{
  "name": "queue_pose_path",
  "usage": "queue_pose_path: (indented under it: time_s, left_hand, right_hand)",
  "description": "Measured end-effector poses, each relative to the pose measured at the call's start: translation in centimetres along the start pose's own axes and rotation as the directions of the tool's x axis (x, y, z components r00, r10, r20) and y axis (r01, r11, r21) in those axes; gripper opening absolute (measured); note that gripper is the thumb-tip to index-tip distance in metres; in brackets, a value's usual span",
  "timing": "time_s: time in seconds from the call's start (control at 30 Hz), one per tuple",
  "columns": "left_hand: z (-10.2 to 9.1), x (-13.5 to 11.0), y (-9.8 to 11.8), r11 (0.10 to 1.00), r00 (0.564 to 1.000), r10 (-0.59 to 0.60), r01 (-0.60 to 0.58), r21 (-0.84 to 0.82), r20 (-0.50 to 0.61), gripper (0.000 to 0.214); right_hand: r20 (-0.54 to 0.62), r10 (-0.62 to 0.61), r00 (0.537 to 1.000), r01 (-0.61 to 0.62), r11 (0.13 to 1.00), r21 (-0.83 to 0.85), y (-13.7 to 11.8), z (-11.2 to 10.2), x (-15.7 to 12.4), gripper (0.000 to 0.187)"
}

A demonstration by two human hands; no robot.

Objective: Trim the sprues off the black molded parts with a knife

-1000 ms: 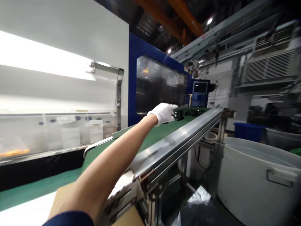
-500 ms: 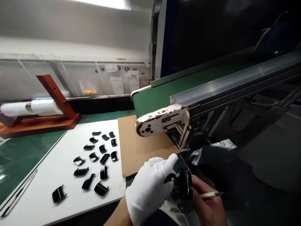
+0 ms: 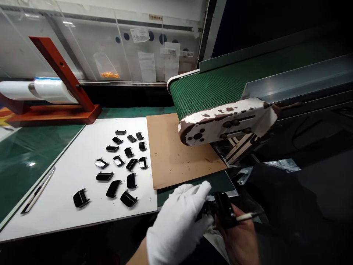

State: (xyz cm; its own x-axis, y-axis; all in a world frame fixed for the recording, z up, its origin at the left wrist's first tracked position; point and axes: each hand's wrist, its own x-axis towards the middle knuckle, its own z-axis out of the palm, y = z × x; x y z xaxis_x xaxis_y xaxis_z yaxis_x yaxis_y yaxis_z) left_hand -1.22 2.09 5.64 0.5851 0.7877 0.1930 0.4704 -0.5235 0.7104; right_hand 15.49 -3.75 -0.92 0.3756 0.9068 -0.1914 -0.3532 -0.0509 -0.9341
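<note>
My left hand (image 3: pixel 176 224), in a white glove, is closed on a black plastic part (image 3: pixel 220 211) low in the middle of the view. My bare right hand (image 3: pixel 239 239) grips the same part from the right and also holds a thin pale tool (image 3: pixel 246 216) between its fingers. Both hands hover just in front of the table edge, below the end of the green conveyor belt (image 3: pixel 209 88). Several glossy black parts (image 3: pixel 125 158) lie in loose rows on a white board (image 3: pixel 66 206) to the left of my hands.
A brown cardboard sheet (image 3: pixel 176 154) lies under the conveyor's end roller bracket (image 3: pixel 226 121). A red wooden stand (image 3: pixel 63 99) with a white film roll (image 3: pixel 41 90) sits at the back left. A thin metal rod (image 3: pixel 38 189) rests by the board's left edge.
A second ago my left hand reached far up the conveyor onto a black part. It has since come back to my lap, where both hands hold the part, and my view has dropped to the table.
</note>
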Motion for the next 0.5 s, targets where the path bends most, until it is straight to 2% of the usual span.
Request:
queue_pose_path:
  time_s: [0.07,0.1,0.2,0.27,0.33,0.43,0.5]
  left_hand:
    - [-1.3,-1.3,-1.4,0.977,0.995,0.007,-0.030,-0.213,-0.104,0.073]
    - [-1.9,-2.0,-2.2,0.955,0.991,-0.036,-0.005,-0.297,-0.130,0.073]
    - [-2.5,-3.5,-4.6,0.903,0.974,-0.213,0.164,-0.398,-0.082,0.078]
    - [-1.7,-3.8,-5.5,0.866,0.957,-0.289,0.255,-0.430,-0.014,0.093]
    - [-0.3,-3.7,-5.7,0.825,0.943,-0.332,0.294,-0.483,0.007,0.108]
    - [1.7,-3.1,-5.2,0.774,0.940,-0.341,0.276,-0.570,-0.008,0.119]
    - [2.4,-2.7,-4.9,0.746,0.944,-0.329,0.256,-0.614,-0.005,0.122]
  right_hand:
    - [-0.052,0.077,0.996,-0.071,0.993,0.096,0.7,0.3,0.4,0.024]
    - [-0.056,0.097,0.994,-0.091,0.990,0.109,1.0,0.4,0.5,0.026]
    - [-0.053,0.175,0.983,-0.164,0.972,0.167,1.3,0.9,0.7,0.030]
    - [-0.045,0.220,0.974,-0.206,0.956,0.208,1.4,1.5,0.8,0.031]
    - [-0.033,0.260,0.965,-0.245,0.938,0.246,1.5,2.1,0.7,0.032]
    - [-0.001,0.317,0.948,-0.305,0.912,0.273,2.0,2.6,0.4,0.031]
    - [0.023,0.347,0.938,-0.340,0.901,0.268,2.4,2.7,0.1,0.030]
